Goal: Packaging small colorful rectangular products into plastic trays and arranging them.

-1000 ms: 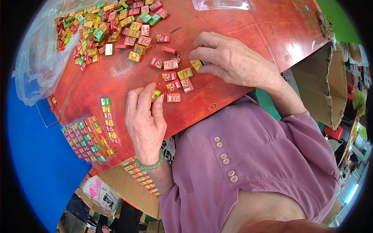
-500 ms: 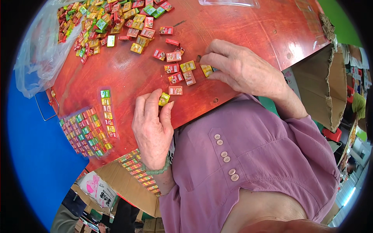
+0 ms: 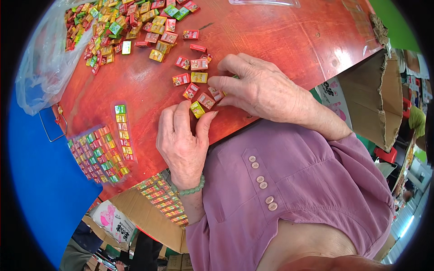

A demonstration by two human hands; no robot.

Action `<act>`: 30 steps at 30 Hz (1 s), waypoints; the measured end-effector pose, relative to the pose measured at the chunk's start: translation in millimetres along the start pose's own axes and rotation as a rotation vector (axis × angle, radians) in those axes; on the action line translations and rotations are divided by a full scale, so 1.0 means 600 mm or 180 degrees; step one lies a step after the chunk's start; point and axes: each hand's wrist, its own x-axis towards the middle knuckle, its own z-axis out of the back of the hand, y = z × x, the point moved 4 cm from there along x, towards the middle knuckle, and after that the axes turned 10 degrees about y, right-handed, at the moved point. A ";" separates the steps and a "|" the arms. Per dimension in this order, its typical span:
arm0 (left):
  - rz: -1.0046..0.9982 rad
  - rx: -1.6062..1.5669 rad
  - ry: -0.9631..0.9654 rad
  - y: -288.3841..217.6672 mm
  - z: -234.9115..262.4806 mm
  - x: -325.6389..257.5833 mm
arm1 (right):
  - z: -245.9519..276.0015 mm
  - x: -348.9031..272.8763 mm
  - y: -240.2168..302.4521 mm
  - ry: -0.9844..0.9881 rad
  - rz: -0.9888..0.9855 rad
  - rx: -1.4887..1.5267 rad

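On the red tabletop, my left hand (image 3: 183, 142) pinches a small yellow box (image 3: 197, 109) between thumb and forefinger. A green bead bracelet (image 3: 192, 186) circles that wrist. My right hand (image 3: 257, 86) curls its fingers round small boxes, mostly hidden under it; bits of yellow and green show there. A pinkish-red box (image 3: 216, 94) sits at its fingertips. Between the hands lies another pinkish box (image 3: 206, 101), touching the yellow one. Just beyond are a red box (image 3: 191, 91), a yellow box (image 3: 199, 77) and several more red ones.
A heap of small coloured boxes (image 3: 131, 22) spills from a clear plastic bag (image 3: 49, 67) at the far left. Filled clear trays (image 3: 99, 153) and one single strip (image 3: 123, 135) lie at the left. Open cardboard cartons stand below the table edge, one (image 3: 368, 99) at the right.
My right hand has moved left, sweeping boxes toward my left hand, and the loose boxes are bunched closer. My left hand has shifted slightly right with the yellow box.
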 end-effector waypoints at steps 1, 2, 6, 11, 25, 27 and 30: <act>-0.0154 0.0079 -0.0139 -0.004 0.002 0.001 | -0.001 0.001 0.000 0.0003 0.0003 0.0000; -0.0153 0.0073 -0.0139 -0.005 0.002 0.002 | -0.003 0.002 0.001 0.0002 0.0014 -0.0010; -0.0180 0.0054 -0.0098 -0.005 -0.003 0.006 | -0.004 0.005 0.002 -0.0016 0.0114 0.0056; -0.0217 -0.0009 -0.0073 -0.011 0.000 0.004 | -0.003 0.001 0.008 -0.0018 0.0180 0.0133; -0.0398 -0.0223 0.0018 -0.004 0.000 -0.005 | 0.021 0.004 0.007 0.0376 0.0421 0.0458; -0.0422 -0.0356 0.0110 -0.006 0.001 -0.001 | 0.033 0.013 0.002 0.0064 0.0246 0.0320; -0.0303 -0.0655 0.0042 -0.004 0.012 0.003 | 0.027 0.035 -0.001 -0.0125 0.0260 0.0129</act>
